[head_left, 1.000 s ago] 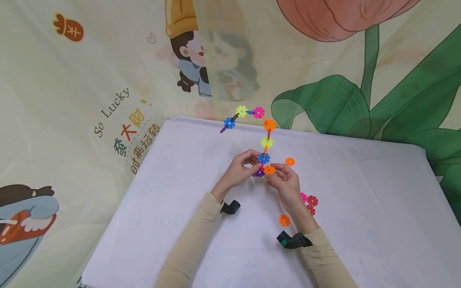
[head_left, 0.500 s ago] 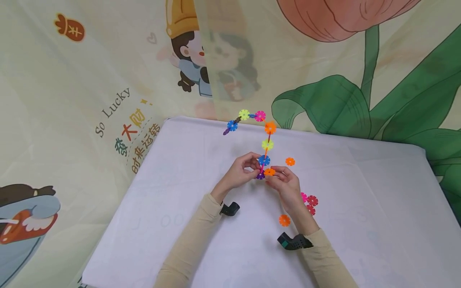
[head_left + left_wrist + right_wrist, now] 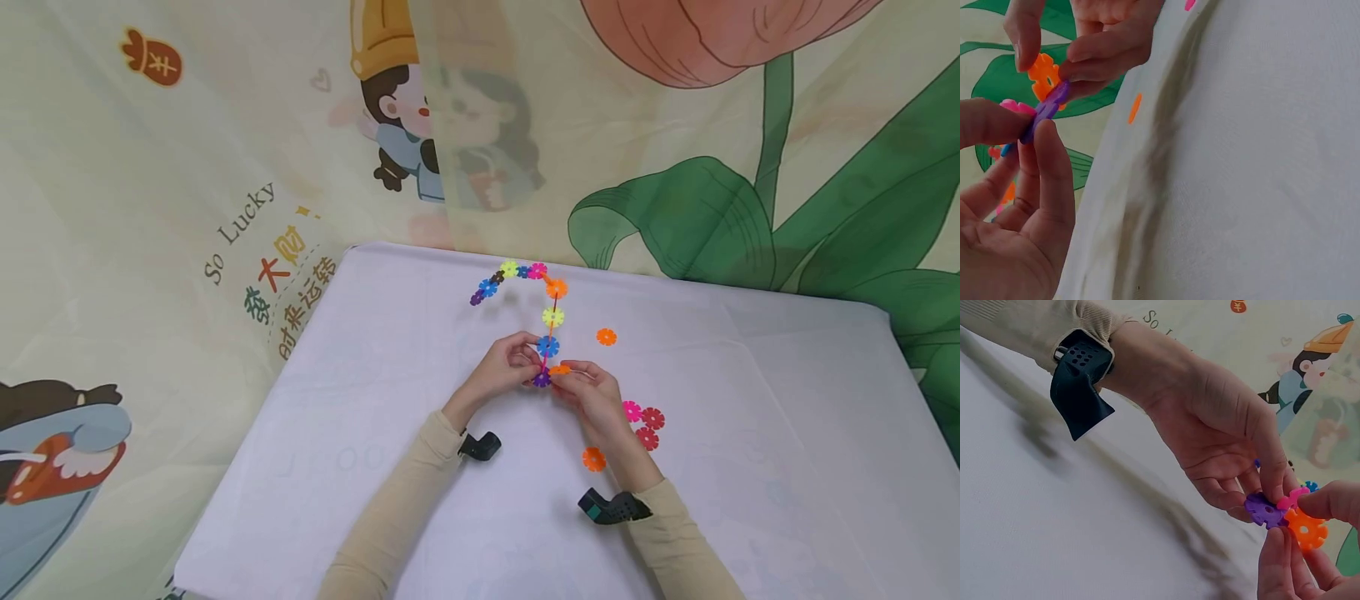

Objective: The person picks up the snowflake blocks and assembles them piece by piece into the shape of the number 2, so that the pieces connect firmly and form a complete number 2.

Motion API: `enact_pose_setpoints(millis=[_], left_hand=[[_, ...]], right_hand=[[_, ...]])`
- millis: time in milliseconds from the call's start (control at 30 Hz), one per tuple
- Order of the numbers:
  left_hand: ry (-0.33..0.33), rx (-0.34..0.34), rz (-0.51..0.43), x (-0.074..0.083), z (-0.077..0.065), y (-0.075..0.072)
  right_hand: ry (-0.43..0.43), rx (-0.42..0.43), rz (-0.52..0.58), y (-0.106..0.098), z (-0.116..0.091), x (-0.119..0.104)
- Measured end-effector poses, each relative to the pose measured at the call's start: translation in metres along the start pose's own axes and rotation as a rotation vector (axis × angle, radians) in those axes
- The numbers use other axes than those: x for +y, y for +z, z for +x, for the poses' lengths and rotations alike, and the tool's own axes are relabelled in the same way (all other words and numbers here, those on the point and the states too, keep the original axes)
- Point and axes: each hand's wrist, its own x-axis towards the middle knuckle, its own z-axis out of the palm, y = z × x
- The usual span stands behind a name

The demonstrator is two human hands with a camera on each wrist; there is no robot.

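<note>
A chain of notched plastic snowflake discs arches up and left from my hands, mixing blue, yellow, pink, orange, brown and purple. At its near end, my left hand pinches the purple disc beside a pink disc. An orange disc meets the purple one edge to edge, and my right hand pinches it between thumb and fingers. In the left wrist view, the orange disc stands at an angle to the purple disc. How deep their notches interlock cannot be made out.
On the white-covered table, a loose orange disc lies beyond my right hand and another orange disc nearer me. Pink and red discs lie beside my right wrist. A printed cloth hangs behind the table.
The chain's far end has dropped toward the table and nearer me. Both hands have come slightly lower, keeping their grips on the purple and orange discs.
</note>
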Motion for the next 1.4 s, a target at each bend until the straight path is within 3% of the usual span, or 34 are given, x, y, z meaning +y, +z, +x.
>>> enact_pose_setpoints(millis=[367,833,1400], left_hand=[[-0.194,0.025,-0.056,-0.006,0.000,0.000],[-0.283,0.026,-0.093,-0.008,-0.004,-0.002],[-0.391,0.078,-0.130,-0.007,-0.007,-0.002]], right_hand=[[0.043,0.002,-0.041,0.000,0.005,0.004],[0.076,-0.037,-0.061,0.000,0.008,0.008],[0.057,-0.054,-0.081,-0.003,0.016,0.016]])
